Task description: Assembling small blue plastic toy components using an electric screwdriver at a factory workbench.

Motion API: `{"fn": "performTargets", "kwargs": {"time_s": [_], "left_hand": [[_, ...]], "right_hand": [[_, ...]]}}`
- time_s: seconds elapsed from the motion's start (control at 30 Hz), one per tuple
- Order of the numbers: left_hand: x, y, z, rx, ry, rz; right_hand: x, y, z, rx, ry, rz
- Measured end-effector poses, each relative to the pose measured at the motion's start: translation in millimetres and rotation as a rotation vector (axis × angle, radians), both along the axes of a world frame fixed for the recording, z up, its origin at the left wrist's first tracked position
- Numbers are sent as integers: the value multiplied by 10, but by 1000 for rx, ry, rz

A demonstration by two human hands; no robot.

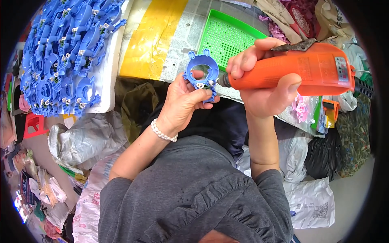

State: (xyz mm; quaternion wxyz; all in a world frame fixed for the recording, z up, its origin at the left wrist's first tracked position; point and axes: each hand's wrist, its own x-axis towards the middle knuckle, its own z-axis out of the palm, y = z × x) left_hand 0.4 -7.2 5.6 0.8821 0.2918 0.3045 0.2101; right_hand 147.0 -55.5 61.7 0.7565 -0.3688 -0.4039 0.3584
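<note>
A blue plastic ring-shaped part [202, 67] with small lugs and white bits along its lower edge is pinched between the thumb and fingers of my left hand [182, 99]. My right hand [259, 91] is wrapped round an orange electric screwdriver [291, 71] lying sideways, its thumb raised along the near side. The tool's dark tip points left and meets or nearly meets the lower right side of the blue part; whether a screw sits there is too small to tell.
Many similar blue parts [65, 52] are stacked on a white board [109, 81] at the left. A green perforated tray [243, 26] lies on the table beyond the hands. An orange tape dispenser [330, 113] and pink pieces [300, 107] sit at the right; bags [89, 139] crowd the floor.
</note>
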Motion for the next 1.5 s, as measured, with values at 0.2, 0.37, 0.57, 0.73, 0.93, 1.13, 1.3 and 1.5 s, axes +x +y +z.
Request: {"fn": "performTargets", "kwargs": {"time_s": [0.2, 0.37, 0.57, 0.73, 0.93, 1.13, 1.3, 1.5], "left_hand": [[7, -9, 13, 0, 6, 1], [19, -33, 5, 18, 3, -3], [33, -63, -7, 40, 8, 12], [31, -93, -37, 59, 18, 16], [30, -84, -38, 23, -10, 10], [25, -26, -45, 20, -61, -32], [50, 6, -50, -58, -119, -77], [-1, 16, -51, -7, -51, -58]], "right_hand": [[5, 4, -47, -46, -49, -54], [-12, 3, -70, -76, -75, -88], [-41, -1, -56, -98, -139, -109], [-114, -13, -31, -151, -159, -93], [-108, -51, -27, -185, -134, -63], [195, -15, 17, 173, -68, 249], [400, 46, 217, 155, -91, 117], [540, 352, 23, 36, -214, -235]]}}
